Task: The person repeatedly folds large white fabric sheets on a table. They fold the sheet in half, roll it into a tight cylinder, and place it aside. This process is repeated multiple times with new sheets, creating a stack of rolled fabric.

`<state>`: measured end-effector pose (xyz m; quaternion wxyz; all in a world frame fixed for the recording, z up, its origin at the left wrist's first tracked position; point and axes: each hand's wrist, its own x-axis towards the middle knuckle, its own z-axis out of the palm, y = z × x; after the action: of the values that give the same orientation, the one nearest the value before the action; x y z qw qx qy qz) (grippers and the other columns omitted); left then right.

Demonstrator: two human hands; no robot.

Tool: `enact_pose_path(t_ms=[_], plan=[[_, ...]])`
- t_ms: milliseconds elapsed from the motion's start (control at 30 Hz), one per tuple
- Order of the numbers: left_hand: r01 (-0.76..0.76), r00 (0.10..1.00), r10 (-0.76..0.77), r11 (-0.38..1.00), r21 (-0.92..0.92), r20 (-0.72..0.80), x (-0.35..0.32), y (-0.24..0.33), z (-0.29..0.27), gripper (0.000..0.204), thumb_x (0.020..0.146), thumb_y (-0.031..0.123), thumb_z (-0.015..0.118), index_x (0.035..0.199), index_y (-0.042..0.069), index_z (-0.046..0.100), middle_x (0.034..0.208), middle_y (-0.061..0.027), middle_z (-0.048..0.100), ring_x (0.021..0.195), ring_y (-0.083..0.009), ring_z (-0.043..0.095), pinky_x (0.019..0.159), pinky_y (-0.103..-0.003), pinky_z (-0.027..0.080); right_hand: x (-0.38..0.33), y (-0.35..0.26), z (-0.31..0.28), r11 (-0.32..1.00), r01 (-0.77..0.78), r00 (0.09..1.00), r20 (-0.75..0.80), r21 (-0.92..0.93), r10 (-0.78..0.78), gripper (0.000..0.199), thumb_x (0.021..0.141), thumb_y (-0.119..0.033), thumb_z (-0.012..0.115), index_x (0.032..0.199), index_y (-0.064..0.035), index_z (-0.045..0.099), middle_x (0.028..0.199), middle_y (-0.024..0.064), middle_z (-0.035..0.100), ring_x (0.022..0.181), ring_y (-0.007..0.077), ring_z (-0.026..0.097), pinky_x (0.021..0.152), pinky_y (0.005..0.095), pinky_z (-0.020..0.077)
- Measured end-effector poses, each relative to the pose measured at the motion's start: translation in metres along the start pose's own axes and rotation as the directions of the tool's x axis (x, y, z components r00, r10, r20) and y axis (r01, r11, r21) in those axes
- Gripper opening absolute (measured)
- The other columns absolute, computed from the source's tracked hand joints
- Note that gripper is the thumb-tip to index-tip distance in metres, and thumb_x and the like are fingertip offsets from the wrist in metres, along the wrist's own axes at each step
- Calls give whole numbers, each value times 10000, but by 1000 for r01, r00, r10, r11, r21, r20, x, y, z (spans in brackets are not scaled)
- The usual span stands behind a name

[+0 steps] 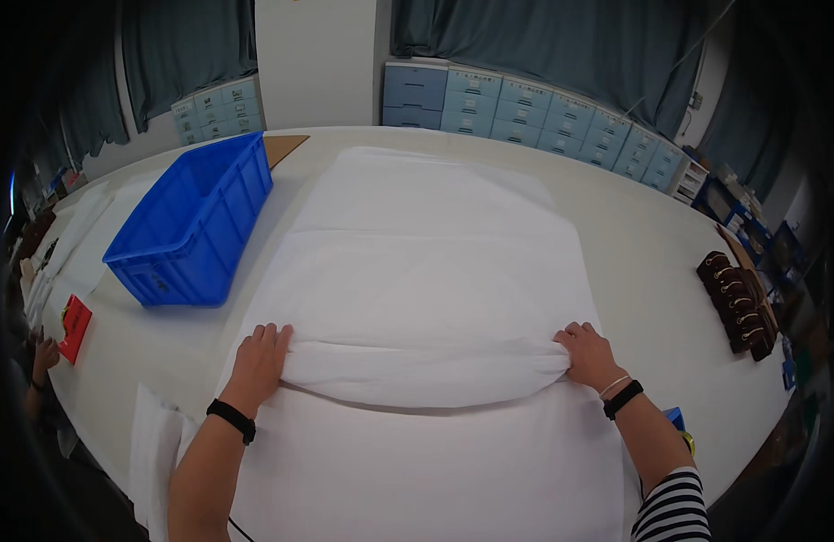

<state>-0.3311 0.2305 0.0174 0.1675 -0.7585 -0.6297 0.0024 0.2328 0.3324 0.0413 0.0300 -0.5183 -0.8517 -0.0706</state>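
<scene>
A large white cloth (435,280) lies spread out in front of me, lengthwise away from my body. Across its middle runs a loose folded band (426,378), which bulges toward me. At the left end of this band my left hand (261,359) is closed on the cloth, fingertips pointing away from me. My right hand (587,355) pinches the band's right end, with the thumb side out of sight. More white fabric (435,470) lies flat between my forearms, nearer to me. A rumpled white cloth piece (155,443) sits beside my left forearm.
On the pale table (661,298), a blue plastic crate (200,244) stands at the far left, near a brown board (284,148). A red card (74,328) is close to another person's hand (45,354). A dark brown bundle with light loops (737,303) lies at the right edge.
</scene>
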Motion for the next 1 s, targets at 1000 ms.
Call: enact_pose_path(t_ms=[1000], plan=[[73, 995, -49, 952, -296, 88, -118, 37, -59, 472, 695, 18, 762, 1134, 94, 607, 1030, -110, 621, 1011, -315, 613, 857, -418, 512, -87, -7, 5, 976, 113, 993, -53, 188, -104, 455, 778, -219, 814, 1178, -168, 602, 1045, 82, 683, 1068, 294, 639, 863, 421, 514]])
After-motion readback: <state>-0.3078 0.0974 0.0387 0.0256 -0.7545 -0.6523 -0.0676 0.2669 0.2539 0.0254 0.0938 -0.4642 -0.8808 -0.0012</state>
